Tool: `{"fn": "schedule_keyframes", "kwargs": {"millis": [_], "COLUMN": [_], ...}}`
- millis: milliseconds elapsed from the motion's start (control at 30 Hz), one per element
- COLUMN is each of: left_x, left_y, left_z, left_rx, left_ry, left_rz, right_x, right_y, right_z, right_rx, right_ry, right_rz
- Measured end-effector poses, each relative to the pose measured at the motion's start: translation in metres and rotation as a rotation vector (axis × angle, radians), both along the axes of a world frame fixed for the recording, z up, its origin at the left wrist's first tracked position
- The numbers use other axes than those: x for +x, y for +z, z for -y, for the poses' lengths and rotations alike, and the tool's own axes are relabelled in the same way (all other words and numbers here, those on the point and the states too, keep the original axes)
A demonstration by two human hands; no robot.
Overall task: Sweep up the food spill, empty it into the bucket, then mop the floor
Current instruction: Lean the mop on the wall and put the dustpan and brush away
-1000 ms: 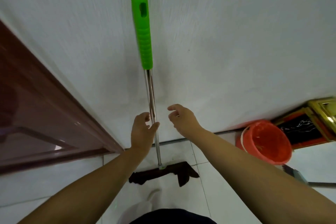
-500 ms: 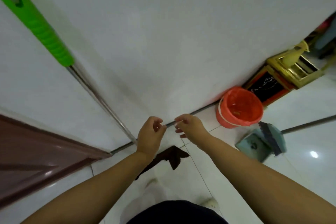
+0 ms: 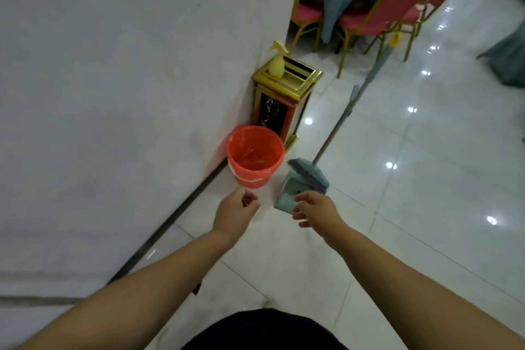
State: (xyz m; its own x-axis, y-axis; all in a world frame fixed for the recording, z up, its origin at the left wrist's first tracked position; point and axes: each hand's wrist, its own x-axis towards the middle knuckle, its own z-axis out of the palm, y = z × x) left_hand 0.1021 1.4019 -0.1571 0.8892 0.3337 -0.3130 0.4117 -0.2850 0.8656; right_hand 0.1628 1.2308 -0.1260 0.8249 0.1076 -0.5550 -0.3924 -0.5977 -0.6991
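The bucket [image 3: 254, 156], orange and lined with an orange bag, stands on the tiled floor [image 3: 412, 207] against the white wall [image 3: 113, 79], at about twelve o'clock from the left hand [image 3: 234, 213] and eleven o'clock from the right hand [image 3: 318, 209]. Both hands hang in the air with fingers loosely curled and hold nothing. A grey-green dustpan [image 3: 301, 183] with its broom [image 3: 335, 128] stands just beside the bucket at three o'clock, right ahead of the right hand. Behind the bucket stands a gold bin [image 3: 281, 99] with a yellow spray bottle [image 3: 277, 64] on top. Red chairs [image 3: 392, 6] stand further off, at one o'clock.
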Motion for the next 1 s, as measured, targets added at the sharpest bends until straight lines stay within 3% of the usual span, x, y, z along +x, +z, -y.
{"fn": "schedule_keyframes", "kwargs": {"millis": [333, 600, 1000], "left_x": [0.088, 0.189, 0.382], "left_y": [0.001, 0.003, 0.011], "left_z": [0.119, 0.138, 0.150], "left_rx": [-0.039, -0.063, -0.114], "left_ry": [-0.278, -0.312, -0.256], "left_rz": [-0.015, 0.006, 0.013], "right_x": [0.059, 0.142, 0.351], "right_y": [-0.004, -0.003, 0.036], "right_z": [0.137, 0.151, 0.159], "right_rx": [0.016, 0.030, 0.055], "right_ry": [-0.197, -0.209, -0.277], "right_rz": [0.029, 0.043, 0.134]}}
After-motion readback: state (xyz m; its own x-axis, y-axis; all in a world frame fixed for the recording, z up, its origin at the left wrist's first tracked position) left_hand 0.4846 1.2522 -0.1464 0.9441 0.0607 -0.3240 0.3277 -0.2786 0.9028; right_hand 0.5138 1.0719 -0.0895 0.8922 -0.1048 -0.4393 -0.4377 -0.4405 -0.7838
